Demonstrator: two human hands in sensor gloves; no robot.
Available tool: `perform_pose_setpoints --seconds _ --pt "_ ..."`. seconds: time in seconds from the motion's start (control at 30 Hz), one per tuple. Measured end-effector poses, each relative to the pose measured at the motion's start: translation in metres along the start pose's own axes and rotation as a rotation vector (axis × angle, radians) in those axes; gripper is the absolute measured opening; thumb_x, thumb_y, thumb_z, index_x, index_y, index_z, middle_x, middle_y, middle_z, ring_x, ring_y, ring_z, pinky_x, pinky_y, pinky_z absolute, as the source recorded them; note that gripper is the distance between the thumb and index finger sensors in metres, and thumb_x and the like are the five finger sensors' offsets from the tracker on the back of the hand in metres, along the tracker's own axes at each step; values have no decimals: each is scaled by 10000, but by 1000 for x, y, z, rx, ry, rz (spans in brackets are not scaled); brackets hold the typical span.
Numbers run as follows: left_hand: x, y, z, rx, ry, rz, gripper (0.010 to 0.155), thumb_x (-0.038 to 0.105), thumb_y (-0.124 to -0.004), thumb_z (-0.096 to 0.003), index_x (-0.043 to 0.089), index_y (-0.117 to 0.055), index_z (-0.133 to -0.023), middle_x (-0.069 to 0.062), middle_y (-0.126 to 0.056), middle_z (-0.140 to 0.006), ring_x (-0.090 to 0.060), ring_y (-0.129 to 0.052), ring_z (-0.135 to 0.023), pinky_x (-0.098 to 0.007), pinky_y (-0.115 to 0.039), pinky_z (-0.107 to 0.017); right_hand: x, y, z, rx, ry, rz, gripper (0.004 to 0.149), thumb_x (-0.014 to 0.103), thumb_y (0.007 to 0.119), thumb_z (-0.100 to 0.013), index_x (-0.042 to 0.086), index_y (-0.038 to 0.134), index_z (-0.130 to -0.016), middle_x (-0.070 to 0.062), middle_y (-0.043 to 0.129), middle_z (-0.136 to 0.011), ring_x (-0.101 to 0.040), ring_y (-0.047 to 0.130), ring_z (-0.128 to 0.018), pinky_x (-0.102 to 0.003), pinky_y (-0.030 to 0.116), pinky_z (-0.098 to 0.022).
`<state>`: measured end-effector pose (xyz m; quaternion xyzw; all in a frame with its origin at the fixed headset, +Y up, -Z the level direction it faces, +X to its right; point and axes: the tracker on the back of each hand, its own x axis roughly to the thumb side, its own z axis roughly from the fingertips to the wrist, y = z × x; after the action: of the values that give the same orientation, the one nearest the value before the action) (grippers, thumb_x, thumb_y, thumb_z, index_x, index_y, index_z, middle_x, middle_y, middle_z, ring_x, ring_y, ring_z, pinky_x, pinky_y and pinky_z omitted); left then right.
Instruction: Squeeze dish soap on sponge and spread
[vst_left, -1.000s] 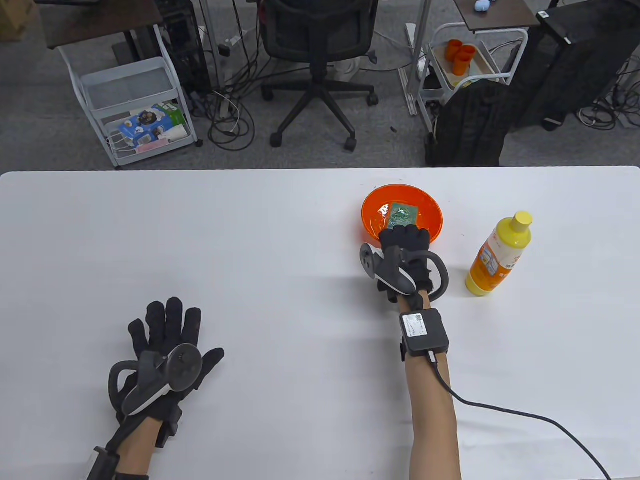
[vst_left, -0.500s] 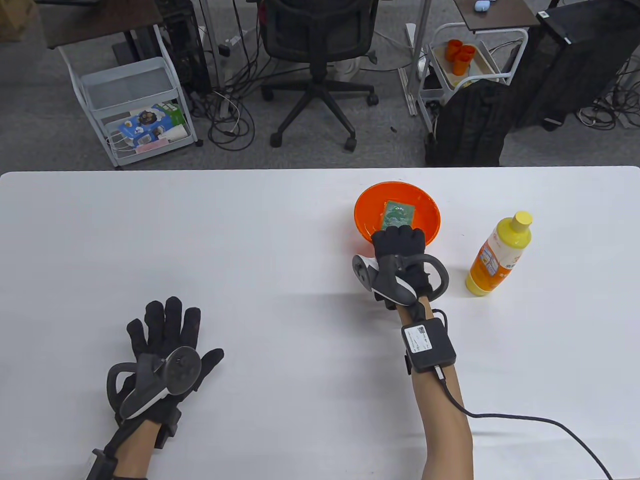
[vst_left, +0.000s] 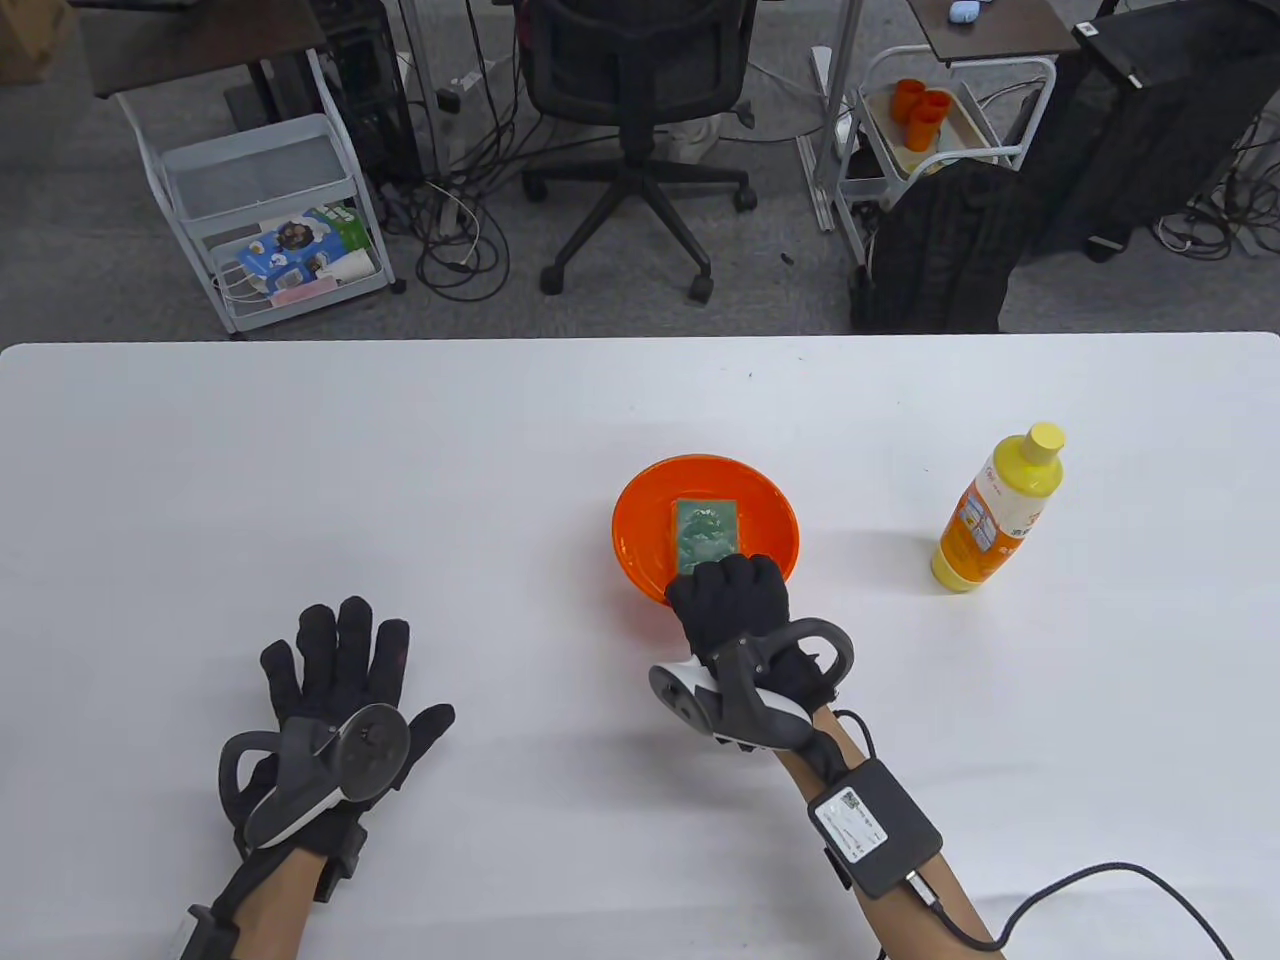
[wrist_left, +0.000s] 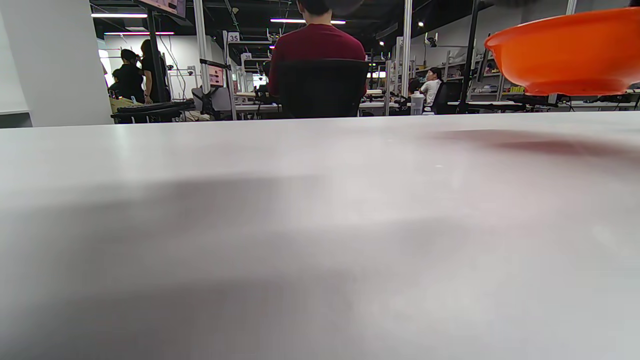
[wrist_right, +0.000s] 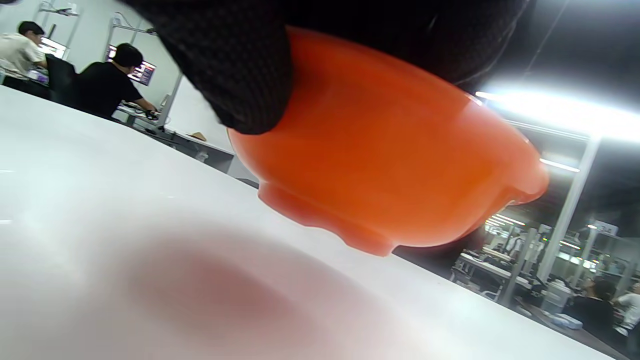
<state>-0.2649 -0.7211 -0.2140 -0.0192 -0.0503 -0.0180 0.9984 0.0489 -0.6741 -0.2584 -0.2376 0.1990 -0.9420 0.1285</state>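
Observation:
An orange bowl (vst_left: 640, 510) holds a green sponge (vst_left: 707, 532) near the middle of the table. My right hand (vst_left: 728, 603) grips the bowl's near rim and holds the bowl lifted off the table; the right wrist view shows its underside (wrist_right: 390, 170) in the air under my gloved fingers (wrist_right: 240, 65). The yellow dish soap bottle (vst_left: 996, 510) stands upright to the right, cap on. My left hand (vst_left: 335, 665) rests flat on the table at the front left, fingers spread, holding nothing. The bowl also shows in the left wrist view (wrist_left: 565, 50).
The white table (vst_left: 400, 480) is bare apart from these. A cable (vst_left: 1100, 880) runs from my right wrist across the front right. Behind the far edge stand an office chair (vst_left: 630, 100) and wire carts (vst_left: 270, 220).
My right hand has pulled the bowl with the sponge from the far right toward the front middle of the table, lifted off the surface. The left hand and the bottle have stayed put.

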Motion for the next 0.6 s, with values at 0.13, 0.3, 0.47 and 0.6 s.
perform_pose_setpoints --seconds 0.13,0.3,0.47,0.6 --pt "0 0 0 -2 6 2 901 719 -526 -499 197 -310 -1201 -204 -204 -1284 -503 -167 -1147 -711 -196 -762 17 -3 13 -9 -42 -41 410 347 887 -517 198 773 -882 -47 892 -841 -308 895 -758 -558 746 -687" --pt "0 0 1 -3 10 0 902 720 -526 -500 196 -309 -1201 -202 -204 -1284 -503 -166 -1147 -712 -196 -761 31 -1 18 9 -95 -59 406 354 889 -519 198 780 -878 -45 898 -835 -306 898 -753 -556 751 -682" --pt "-1 0 1 -8 12 -3 902 720 -526 -499 197 -308 -1201 -201 -203 -1284 -503 -165 -1147 -711 -194 -762 44 14 22 41 -128 -55 405 355 892 -517 199 784 -875 -44 903 -831 -303 904 -747 -556 756 -677" --pt "-1 0 1 -9 13 -1 902 720 -526 -499 197 -307 -1201 -202 -201 -1285 -501 -163 -1148 -711 -193 -762 52 16 24 30 -146 -30 405 359 896 -520 196 786 -874 -44 906 -823 -299 911 -734 -551 764 -668"
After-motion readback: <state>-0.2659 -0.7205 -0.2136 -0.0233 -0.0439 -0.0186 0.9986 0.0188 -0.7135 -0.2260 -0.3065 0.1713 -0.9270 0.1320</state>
